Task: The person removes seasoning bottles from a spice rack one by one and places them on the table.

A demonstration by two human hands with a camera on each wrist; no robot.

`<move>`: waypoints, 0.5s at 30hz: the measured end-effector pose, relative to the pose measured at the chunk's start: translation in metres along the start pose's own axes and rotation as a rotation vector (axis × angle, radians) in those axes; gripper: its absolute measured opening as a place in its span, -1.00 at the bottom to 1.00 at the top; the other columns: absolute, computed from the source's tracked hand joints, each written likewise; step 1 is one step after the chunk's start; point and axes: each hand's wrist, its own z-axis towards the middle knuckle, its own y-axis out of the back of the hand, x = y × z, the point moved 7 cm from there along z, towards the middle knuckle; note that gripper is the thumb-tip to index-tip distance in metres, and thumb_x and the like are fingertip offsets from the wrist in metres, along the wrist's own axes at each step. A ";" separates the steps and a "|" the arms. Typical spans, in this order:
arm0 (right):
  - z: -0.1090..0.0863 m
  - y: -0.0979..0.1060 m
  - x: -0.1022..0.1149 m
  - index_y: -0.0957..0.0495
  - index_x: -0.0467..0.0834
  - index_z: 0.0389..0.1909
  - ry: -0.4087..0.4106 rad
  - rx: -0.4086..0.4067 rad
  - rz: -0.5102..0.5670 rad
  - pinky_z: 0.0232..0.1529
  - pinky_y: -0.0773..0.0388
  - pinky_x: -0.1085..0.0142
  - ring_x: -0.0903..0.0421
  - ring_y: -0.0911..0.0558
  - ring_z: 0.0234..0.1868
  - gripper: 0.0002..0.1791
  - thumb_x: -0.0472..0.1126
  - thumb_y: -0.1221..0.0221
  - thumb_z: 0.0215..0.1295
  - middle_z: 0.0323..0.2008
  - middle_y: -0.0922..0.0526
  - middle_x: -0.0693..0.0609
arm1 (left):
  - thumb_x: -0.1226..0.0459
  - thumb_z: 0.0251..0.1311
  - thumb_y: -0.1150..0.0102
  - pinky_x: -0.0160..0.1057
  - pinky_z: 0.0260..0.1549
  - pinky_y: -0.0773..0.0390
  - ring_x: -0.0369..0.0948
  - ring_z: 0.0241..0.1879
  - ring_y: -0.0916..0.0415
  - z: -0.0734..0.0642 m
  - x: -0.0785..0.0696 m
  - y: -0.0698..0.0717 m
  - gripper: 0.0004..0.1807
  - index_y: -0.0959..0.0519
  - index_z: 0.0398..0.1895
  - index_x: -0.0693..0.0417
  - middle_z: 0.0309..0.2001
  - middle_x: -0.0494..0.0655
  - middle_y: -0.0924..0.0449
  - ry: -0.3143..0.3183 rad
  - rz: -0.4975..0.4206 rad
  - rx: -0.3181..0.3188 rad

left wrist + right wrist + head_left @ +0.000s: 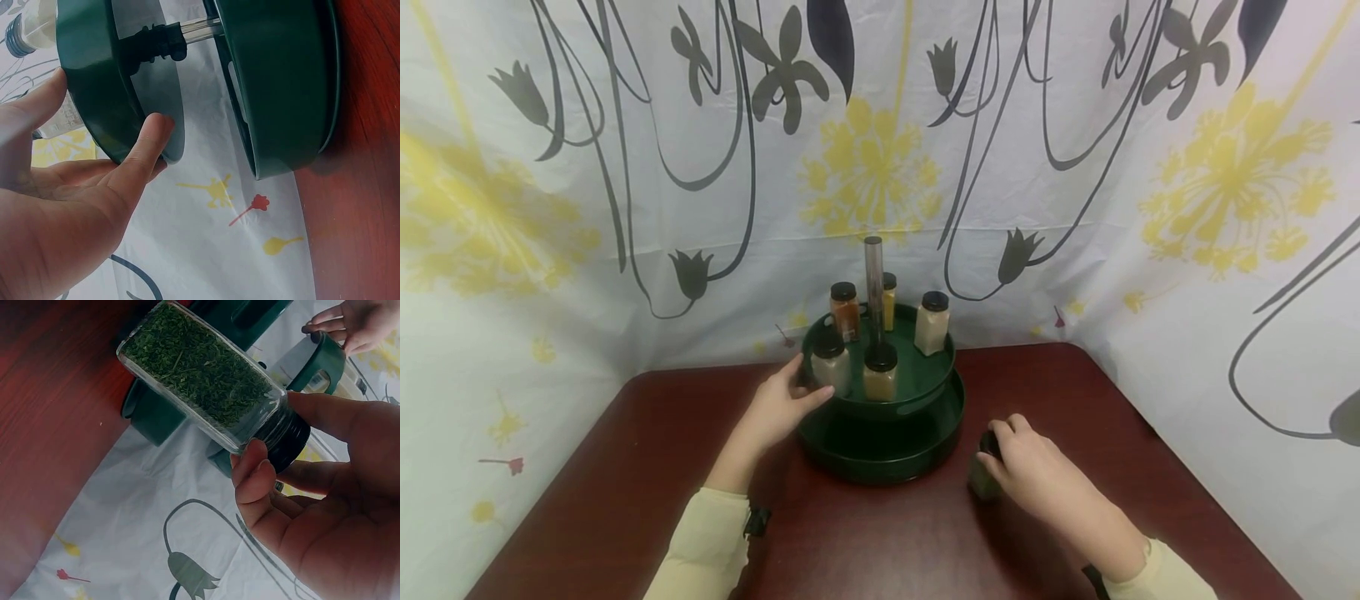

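Observation:
A two-tier green turntable has an upper tray [925,379] and a wider-looking lower tray [880,468], with a clear post [874,287] rising from the middle. My left hand [781,408] grips the left side of the upper tray, thumb at the rim and fingers around its wall [87,75]. Close by that thumb stands a jar of whitish contents [832,371]. Right of the turntable, my right hand [1041,471] holds a glass spice jar [200,372] of chopped green herbs by its black lid [289,440]. In the head view the jar is low over the table, partly hidden by my fingers.
Also on the upper tray are a tan spice jar [880,385], an orange-red one [846,318], a yellow one [889,310] behind the post and a cream one [933,332]. The dark red table [700,450] meets a patterned curtain [715,208] at back and sides.

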 end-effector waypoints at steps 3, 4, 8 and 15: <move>0.000 -0.002 -0.001 -0.53 -0.47 0.20 -0.002 0.006 0.006 -0.45 -0.56 0.26 0.08 -0.61 -0.43 -0.51 -0.19 -0.34 0.45 -0.08 -0.57 -0.28 | -0.08 0.46 -0.29 0.21 0.32 -0.60 0.21 0.44 -0.50 -0.001 -0.001 0.000 0.06 0.05 0.74 0.20 0.58 0.39 -0.28 -0.001 0.000 0.000; 0.000 -0.002 -0.001 -0.53 -0.47 0.20 -0.002 0.008 0.007 -0.46 -0.55 0.27 0.09 -0.60 -0.44 -0.51 -0.19 -0.34 0.45 -0.09 -0.57 -0.27 | -0.08 0.46 -0.29 0.21 0.31 -0.60 0.21 0.44 -0.50 -0.001 -0.001 0.000 0.06 0.05 0.74 0.20 0.58 0.39 -0.27 0.000 0.000 0.000; -0.001 -0.003 -0.001 -0.53 -0.46 0.20 -0.005 0.016 0.008 -0.49 -0.51 0.29 0.11 -0.57 -0.47 -0.51 -0.19 -0.34 0.46 -0.12 -0.56 -0.24 | -0.08 0.46 -0.29 0.21 0.30 -0.61 0.22 0.44 -0.50 -0.001 -0.001 0.000 0.06 0.06 0.74 0.20 0.59 0.39 -0.26 0.003 0.000 0.000; -0.001 -0.004 -0.002 -0.53 -0.46 0.21 -0.014 0.023 0.014 -0.50 -0.49 0.31 0.14 -0.57 -0.48 -0.51 -0.19 -0.33 0.46 -0.12 -0.56 -0.24 | -0.08 0.46 -0.30 0.20 0.29 -0.62 0.22 0.44 -0.50 -0.001 -0.001 0.000 0.05 0.05 0.74 0.19 0.59 0.39 -0.26 0.000 -0.005 -0.001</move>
